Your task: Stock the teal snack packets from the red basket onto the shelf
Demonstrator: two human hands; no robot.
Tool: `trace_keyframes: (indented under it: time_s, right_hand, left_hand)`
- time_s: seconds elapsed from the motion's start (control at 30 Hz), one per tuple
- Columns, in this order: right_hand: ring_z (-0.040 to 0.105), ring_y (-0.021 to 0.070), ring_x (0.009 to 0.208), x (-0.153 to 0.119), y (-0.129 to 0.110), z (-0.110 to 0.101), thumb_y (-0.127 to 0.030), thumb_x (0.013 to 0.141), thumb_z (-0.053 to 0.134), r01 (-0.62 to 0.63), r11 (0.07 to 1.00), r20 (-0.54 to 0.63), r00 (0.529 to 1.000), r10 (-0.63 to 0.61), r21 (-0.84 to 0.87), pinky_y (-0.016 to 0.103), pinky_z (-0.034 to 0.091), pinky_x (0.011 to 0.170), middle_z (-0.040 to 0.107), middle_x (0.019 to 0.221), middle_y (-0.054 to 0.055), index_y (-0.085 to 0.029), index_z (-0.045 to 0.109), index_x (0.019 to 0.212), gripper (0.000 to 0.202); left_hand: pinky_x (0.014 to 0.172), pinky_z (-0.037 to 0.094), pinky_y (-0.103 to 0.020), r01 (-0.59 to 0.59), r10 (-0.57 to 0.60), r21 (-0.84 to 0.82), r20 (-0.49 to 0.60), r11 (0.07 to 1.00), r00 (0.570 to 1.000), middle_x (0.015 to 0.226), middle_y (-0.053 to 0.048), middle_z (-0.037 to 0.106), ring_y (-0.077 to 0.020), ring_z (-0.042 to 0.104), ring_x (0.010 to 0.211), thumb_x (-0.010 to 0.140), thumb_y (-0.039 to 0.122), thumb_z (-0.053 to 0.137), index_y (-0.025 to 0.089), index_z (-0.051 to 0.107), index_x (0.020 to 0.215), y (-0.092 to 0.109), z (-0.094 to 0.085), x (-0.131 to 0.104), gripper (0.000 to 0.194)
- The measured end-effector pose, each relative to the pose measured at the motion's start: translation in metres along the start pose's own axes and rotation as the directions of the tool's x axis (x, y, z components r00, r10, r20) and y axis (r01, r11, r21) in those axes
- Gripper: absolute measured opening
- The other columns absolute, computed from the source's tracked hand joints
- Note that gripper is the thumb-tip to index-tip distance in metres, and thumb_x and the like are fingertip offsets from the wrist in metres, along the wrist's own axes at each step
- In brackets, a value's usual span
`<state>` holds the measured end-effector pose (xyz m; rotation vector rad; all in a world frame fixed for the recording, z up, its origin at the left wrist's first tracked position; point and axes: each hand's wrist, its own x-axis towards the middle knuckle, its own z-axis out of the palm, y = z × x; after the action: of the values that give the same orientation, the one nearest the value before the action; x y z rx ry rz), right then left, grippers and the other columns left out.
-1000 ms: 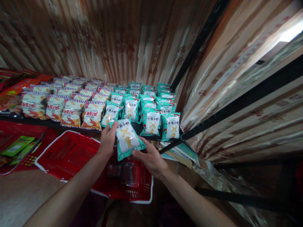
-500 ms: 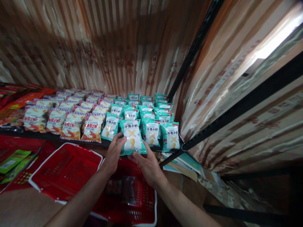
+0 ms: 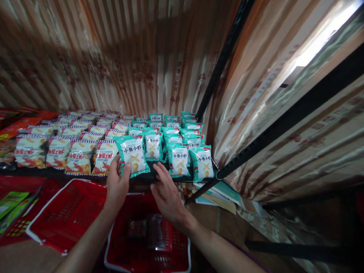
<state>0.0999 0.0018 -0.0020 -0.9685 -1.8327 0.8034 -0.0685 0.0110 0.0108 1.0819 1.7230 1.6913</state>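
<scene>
My left hand [image 3: 117, 187] grips a teal-and-white snack bag [image 3: 133, 154] by its lower left part, thumb on the front. The bag leans slightly at the shelf's front edge, over the boundary between the teal bags and the cream-coloured snack bags [image 3: 79, 157]. My right hand [image 3: 170, 199] is apart from it, fingers loosely spread and holding nothing, just below a bare front patch of the black shelf [image 3: 156, 167]. Right of that patch stand two front-row teal bags [image 3: 179, 161], with several more in rows behind.
Below the shelf, a red basket [image 3: 186, 261] with a white rim holds dark packets [image 3: 156, 233]. Another red basket [image 3: 68, 212] lies to its left, near green packets [image 3: 13, 206]. A black metal post [image 3: 273, 129] slants across the right side. Papers [image 3: 222, 195] lie beneath the shelf.
My right hand has let go of the teal bag and drawn slightly down. My left hand has carried the bag leftward, uncovering a shelf patch and a bag behind. The view has shifted a little.
</scene>
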Motion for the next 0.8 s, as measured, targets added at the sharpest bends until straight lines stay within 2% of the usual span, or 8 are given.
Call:
trace_keyframes:
  time_s: [0.1,0.2,0.43,0.6,0.8]
  right_hand:
    - [0.028,0.0224,0.14,0.007,0.0,-0.004,-0.016,0.089,0.044,0.055,0.995,0.017,0.998,-0.054,-0.078,0.045,0.035,0.11,0.032,0.15,0.013,-0.02,0.037,0.141,0.053]
    - [0.028,0.0224,0.14,0.01,0.004,-0.002,-0.016,0.089,0.043,0.074,0.989,0.028,0.997,-0.071,-0.128,0.044,0.034,0.11,0.031,0.151,0.015,-0.017,0.037,0.141,0.052]
    - [0.027,0.0243,0.14,0.01,0.028,0.007,-0.019,0.088,0.045,0.04,0.977,-0.007,0.999,-0.042,-0.211,0.045,0.031,0.112,0.027,0.152,0.014,-0.017,0.036,0.142,0.055]
    - [0.027,0.0258,0.14,0.012,0.037,0.009,-0.016,0.086,0.046,0.015,0.972,-0.004,1.0,-0.016,-0.235,0.047,0.033,0.11,0.027,0.152,0.014,-0.018,0.037,0.141,0.056]
    - [0.025,0.0271,0.141,0.014,0.041,0.013,-0.012,0.084,0.044,0.009,0.96,0.005,1.0,-0.008,-0.279,0.048,0.033,0.11,0.025,0.152,0.019,-0.013,0.04,0.14,0.056]
  left_hand:
    - [0.099,0.044,-0.041,-0.027,0.02,0.17,0.044,0.985,0.999,0.126,-0.014,0.059,-0.0259,0.057,0.115,0.083,0.04,0.053,0.015,0.046,0.131,0.0,0.01,-0.004,0.055]
    - [0.104,0.039,-0.039,-0.098,0.077,0.245,0.093,0.964,0.993,0.133,-0.013,0.055,-0.0256,0.051,0.124,0.084,0.039,0.05,0.015,0.046,0.133,-0.007,0.025,-0.006,0.055]
    - [0.105,0.039,-0.038,-0.149,0.094,0.267,0.208,0.952,0.974,0.139,-0.015,0.049,-0.0245,0.046,0.129,0.089,0.039,0.041,0.011,0.038,0.139,-0.022,0.051,-0.002,0.057]
    - [0.103,0.041,-0.04,-0.145,0.08,0.27,0.237,0.952,0.968,0.137,-0.02,0.05,-0.027,0.047,0.128,0.09,0.041,0.038,0.007,0.037,0.139,-0.028,0.058,-0.001,0.06]
    - [0.101,0.043,-0.041,-0.227,0.158,0.295,0.242,0.928,0.957,0.134,-0.022,0.052,-0.0283,0.05,0.125,0.091,0.042,0.039,0.004,0.042,0.134,-0.046,0.066,0.002,0.058]
